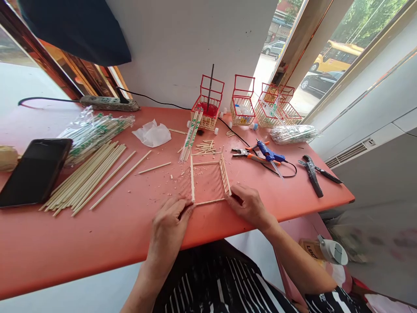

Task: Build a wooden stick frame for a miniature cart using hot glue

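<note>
Salmon-coloured tabletop (pixel 124 230) runs beneath a pale wall (pixel 195 48), with windows at both sides and parked vehicles outside on the right. At the far left a dark phone (pixel 34 171) lies beside a fan of loose sticks (pixel 86 182), plastic-wrapped stick packs (pixel 97 130) just behind them. Next come a power strip (pixel 109 103) near the wall and a crumpled white tissue (pixel 152 134).

At the middle of the near edge, the stick frame (pixel 210 201) sits on the table between the two hands, its near-left corner at the left hand's fingertips and its near-right corner at the right's. The left hand (pixel 169 221) reaches forward, back upward and fingers bent, thumb and forefinger nearly closed in a pinch on its corner. The right hand (pixel 249 204) comes in from the right, forearm slanting, fingers curled and thumb drawn in to hold the other corner.

Behind the frame lie short stick pieces (pixel 206 147); red-trimmed stick baskets (pixel 243 106) line up farther back. Farther right are orange-handled pliers (pixel 241 152), a blue glue gun (pixel 269 152) and dark-handled pliers (pixel 314 176).
</note>
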Demonstrator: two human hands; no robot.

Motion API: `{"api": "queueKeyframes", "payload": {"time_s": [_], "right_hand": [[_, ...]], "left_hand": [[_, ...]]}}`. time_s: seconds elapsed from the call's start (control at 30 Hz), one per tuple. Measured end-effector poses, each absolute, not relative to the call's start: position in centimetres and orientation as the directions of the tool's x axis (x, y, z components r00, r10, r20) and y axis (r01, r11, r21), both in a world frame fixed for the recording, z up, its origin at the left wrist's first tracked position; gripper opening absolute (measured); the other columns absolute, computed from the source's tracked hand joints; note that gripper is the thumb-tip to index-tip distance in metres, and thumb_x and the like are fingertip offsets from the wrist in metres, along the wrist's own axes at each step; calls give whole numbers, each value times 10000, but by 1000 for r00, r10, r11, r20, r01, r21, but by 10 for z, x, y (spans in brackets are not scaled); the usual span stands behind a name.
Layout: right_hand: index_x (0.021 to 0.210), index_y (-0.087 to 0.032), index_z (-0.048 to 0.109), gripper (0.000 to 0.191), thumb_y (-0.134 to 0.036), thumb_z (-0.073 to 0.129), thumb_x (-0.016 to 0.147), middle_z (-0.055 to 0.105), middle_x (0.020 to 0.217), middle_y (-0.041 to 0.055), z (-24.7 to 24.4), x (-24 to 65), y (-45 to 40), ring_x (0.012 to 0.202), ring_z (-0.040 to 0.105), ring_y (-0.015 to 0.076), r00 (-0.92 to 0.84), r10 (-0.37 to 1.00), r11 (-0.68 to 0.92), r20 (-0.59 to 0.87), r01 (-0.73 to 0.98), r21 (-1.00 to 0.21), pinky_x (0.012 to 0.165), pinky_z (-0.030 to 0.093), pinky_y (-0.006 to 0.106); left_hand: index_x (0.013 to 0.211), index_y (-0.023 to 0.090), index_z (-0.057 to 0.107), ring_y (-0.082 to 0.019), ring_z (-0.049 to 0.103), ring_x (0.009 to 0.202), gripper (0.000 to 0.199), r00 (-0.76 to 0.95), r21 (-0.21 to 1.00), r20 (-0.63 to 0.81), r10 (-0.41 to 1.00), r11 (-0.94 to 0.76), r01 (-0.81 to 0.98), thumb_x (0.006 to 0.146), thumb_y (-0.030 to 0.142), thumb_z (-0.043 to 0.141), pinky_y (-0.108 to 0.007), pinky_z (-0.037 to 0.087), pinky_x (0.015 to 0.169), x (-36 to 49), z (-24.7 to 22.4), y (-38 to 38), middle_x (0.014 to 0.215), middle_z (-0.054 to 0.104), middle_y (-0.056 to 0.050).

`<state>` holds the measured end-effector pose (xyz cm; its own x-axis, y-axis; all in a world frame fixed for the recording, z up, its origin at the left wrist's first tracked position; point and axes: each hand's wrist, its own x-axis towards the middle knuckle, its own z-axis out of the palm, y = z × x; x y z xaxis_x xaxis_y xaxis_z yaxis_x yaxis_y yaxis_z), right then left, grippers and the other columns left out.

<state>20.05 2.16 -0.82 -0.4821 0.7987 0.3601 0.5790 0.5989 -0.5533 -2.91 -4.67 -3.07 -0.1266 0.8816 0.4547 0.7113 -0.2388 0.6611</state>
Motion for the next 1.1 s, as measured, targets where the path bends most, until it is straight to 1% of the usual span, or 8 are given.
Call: {"api": "queueKeyframes", "payload": {"time_s": [0.37, 0.6, 0.83, 1.1], "right_hand": [[687, -226, 351, 318, -196, 559, 925, 423, 669, -36, -8, 200, 21, 607, 386, 122, -467, 816, 577, 341, 616, -537, 597, 314, 255], [698, -228, 329, 322, -200, 546, 934, 403, 665, -43, -8, 200, 21, 602, 374, 120, -472, 816, 575, 333, 609, -547, 601, 309, 253], [694, -228, 327, 329, -207, 549, 937, 405, 664, -42, -9, 201, 22, 604, 372, 119, -477, 804, 592, 354, 598, -540, 596, 307, 252], [699, -229, 340, 319, -217, 544, 944, 430, 661, -38, -9, 200, 21, 595, 380, 122, -468, 809, 587, 355, 615, -527, 593, 312, 257]], "left_hand": [[831, 218, 680, -200, 687, 833, 190, -138, 671, 448, 883, -230, 705, 946, 301, 553, -303, 535, 778, -28, -29, -46, 861, 729, -32], [837, 217, 679, -190, 682, 834, 181, -139, 668, 436, 889, -216, 713, 946, 305, 564, -298, 523, 787, -29, -31, -47, 870, 724, -24], [851, 216, 684, -197, 682, 869, 181, -129, 665, 425, 896, -213, 716, 948, 308, 562, -311, 524, 820, -30, -31, -47, 906, 737, -32], [833, 221, 688, -201, 685, 847, 186, -148, 680, 433, 889, -214, 701, 939, 312, 565, -316, 531, 807, -30, -32, -47, 874, 731, -29]]}}
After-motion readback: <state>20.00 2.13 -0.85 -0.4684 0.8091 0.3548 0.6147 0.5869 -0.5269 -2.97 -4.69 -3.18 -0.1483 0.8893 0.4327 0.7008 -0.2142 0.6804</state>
